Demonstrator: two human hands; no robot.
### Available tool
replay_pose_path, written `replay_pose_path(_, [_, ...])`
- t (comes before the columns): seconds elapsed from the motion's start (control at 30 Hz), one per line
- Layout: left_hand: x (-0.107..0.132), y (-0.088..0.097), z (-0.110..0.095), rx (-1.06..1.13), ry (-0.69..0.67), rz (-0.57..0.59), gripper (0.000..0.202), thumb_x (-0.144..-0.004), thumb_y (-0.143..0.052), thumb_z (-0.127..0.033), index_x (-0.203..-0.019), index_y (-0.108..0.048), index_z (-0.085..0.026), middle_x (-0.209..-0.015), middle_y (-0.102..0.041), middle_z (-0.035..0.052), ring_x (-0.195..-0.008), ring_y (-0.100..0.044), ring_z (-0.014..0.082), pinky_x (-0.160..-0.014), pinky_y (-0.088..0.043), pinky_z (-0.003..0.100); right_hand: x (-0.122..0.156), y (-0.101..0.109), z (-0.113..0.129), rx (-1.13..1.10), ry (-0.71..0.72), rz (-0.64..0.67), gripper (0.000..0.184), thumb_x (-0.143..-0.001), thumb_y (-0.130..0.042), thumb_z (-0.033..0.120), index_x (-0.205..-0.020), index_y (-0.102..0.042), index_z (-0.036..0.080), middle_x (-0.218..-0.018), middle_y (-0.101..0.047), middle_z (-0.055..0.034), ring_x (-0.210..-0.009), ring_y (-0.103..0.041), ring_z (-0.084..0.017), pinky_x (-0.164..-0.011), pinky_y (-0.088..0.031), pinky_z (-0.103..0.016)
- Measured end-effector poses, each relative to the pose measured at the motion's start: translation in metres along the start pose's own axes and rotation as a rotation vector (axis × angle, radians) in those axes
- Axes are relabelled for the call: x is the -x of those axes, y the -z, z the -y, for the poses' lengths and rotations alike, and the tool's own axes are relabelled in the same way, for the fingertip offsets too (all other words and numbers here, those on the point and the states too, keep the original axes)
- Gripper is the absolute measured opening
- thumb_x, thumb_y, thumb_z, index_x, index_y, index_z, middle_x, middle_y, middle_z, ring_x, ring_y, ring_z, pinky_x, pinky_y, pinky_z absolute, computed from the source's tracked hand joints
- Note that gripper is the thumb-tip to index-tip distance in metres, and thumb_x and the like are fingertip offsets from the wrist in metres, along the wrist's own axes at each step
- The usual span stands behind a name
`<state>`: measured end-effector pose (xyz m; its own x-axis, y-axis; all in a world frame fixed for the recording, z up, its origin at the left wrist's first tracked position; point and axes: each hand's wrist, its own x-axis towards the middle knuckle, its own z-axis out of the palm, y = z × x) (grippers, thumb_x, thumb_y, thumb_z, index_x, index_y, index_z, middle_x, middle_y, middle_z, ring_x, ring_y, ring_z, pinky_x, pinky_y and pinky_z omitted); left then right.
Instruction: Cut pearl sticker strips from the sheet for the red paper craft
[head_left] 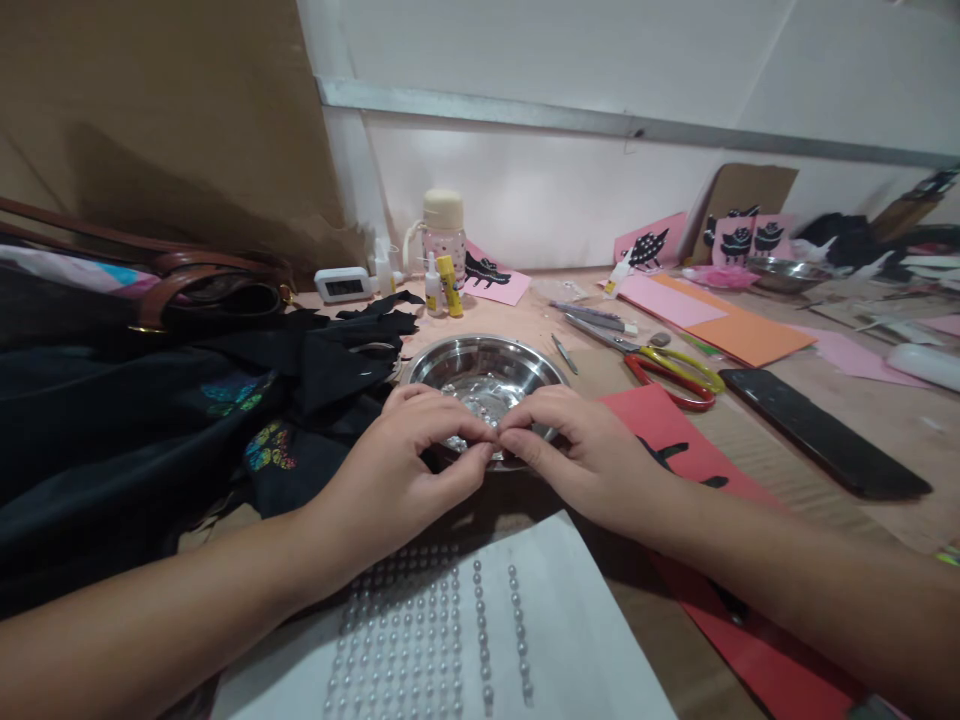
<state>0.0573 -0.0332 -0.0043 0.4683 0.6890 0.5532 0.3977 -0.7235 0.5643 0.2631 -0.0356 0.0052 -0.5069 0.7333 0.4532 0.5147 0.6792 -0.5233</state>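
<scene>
My left hand [401, 465] and my right hand [581, 450] meet fingertip to fingertip over the near rim of a steel bowl [450, 362]. Both are pinched shut on something tiny that I cannot make out. The bowl has small shiny bits lying in its bottom. Just below my wrists lies a white sheet [570, 640] carrying rows of stick-on pearl beads [420, 640]. A red paper [660, 425] with a black cut-out shape sits under my right wrist.
Black fabric pieces [330, 370] and a dark bag [90, 420] fill the left side. Yellow-and-red scissors [667, 372], a black phone [821, 430], tweezers [564, 354], glue bottles [442, 285], a small bottle [442, 232], pink and orange papers [720, 320] and a second bowl [784, 272] lie beyond.
</scene>
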Motion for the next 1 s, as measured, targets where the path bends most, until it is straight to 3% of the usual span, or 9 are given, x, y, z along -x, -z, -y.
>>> replay_pose_path(0.33, [0.0005,-0.0003,0.0004,-0.003,0.002,-0.005,0.013,-0.085,-0.063,-0.012,-0.081,-0.07,-0.022,-0.077,-0.073,-0.0051,-0.075,-0.063,0.013,-0.086,-0.04,0.034,0.0004,-0.0003,0.0005,0.005,0.004,0.001,0.014,-0.095,-0.057,0.018,-0.088,-0.069,0.018,-0.079,-0.07,-0.0005,-0.075,-0.063,-0.014,-0.071,-0.044,-0.028])
replay_pose_path(0.6, [0.0012,-0.0005,0.0,-0.021,0.012,-0.036,0.013,-0.086,-0.062,-0.014,-0.079,-0.07,-0.022,-0.077,-0.073,-0.0045,-0.077,-0.064,0.0148,-0.084,-0.042,0.034,0.0005,-0.0015,-0.0001,-0.013,-0.013,-0.014,0.01,-0.093,-0.062,0.026,-0.088,-0.069,0.022,-0.081,-0.073,-0.0001,-0.077,-0.065,-0.016,-0.072,-0.046,-0.031])
replay_pose_path(1.0, [0.0019,0.0005,0.0001,-0.002,-0.008,-0.011,0.01,-0.091,-0.062,-0.016,-0.09,-0.072,-0.019,-0.087,-0.075,-0.0018,-0.083,-0.064,0.0146,-0.088,-0.041,0.035,0.0008,0.0003,0.0024,-0.024,-0.057,-0.005,0.011,-0.094,-0.058,0.024,-0.09,-0.066,0.02,-0.083,-0.072,-0.0004,-0.078,-0.064,-0.015,-0.072,-0.046,-0.03])
